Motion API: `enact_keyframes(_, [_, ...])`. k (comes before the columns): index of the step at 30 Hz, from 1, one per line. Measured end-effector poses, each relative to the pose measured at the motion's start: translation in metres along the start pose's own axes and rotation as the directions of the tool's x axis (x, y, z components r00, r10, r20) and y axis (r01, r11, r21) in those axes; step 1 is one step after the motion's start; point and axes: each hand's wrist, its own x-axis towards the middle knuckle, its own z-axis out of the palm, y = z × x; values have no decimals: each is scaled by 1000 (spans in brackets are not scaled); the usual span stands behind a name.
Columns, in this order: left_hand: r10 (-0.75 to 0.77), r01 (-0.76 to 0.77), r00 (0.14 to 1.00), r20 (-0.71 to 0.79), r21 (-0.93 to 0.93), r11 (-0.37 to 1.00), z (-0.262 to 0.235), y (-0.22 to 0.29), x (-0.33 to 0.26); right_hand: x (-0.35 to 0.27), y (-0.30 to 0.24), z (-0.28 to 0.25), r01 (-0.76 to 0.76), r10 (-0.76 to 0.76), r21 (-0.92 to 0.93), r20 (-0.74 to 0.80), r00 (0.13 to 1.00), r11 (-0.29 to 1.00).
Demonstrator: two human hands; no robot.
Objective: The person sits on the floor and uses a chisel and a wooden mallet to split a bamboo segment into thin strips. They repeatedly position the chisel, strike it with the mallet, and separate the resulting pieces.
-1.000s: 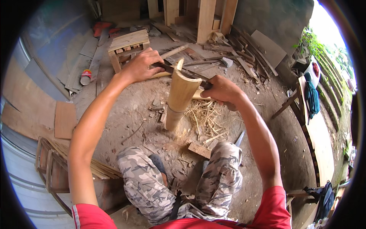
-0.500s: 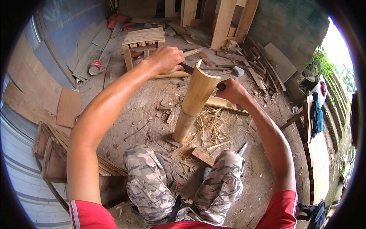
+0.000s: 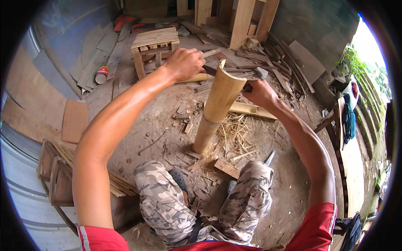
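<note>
A split length of bamboo [image 3: 224, 92] stands tilted in front of me, its foot on the ground and its curved, cut top leaning away to the right. My left hand [image 3: 186, 65] is closed at the far left of its top, gripping a dark flat-bladed tool [image 3: 210, 69]. The blade passes behind the bamboo, which hides most of it. To the right of the top, my right hand [image 3: 261, 93] is closed on a dark end, in line with the blade. Whether both ends belong to one tool is hidden.
Another split bamboo piece [image 3: 253, 110] lies behind, by a heap of shavings [image 3: 234, 134]. A wood block [image 3: 227, 168] and a pointed blade [image 3: 270, 157] lie near my knees. A slatted stool [image 3: 155, 39] stands beyond my left hand; scrap boards [image 3: 284, 62] clutter the back right.
The bamboo's top and my right hand have shifted slightly to the right in the picture. My view has also moved a little; both hands keep their grip.
</note>
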Motion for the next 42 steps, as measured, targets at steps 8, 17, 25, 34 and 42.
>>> enact_keyframes(8, [10,-12,1000,17,71,997,4,-6,-2,1,-12,-2,-100,103,-103,24,994,990])
enact_keyframes(17, [-157,163,986,59,-135,977,9,-25,-29,-29,-76,9,-200,175,112,196,965,973])
enact_keyframes(25, [-379,365,924,49,-413,834,-29,-36,-12,-63,-94,17,-39,15,249,99,995,968])
enact_keyframes(34, [-259,163,903,-343,-286,944,1,24,-28,-86,-77,-4,-25,2,269,88,996,963])
enact_keyframes(42, [-493,235,688,-532,-480,845,-63,-3,27,-81,-101,-80,-99,94,136,48,994,986])
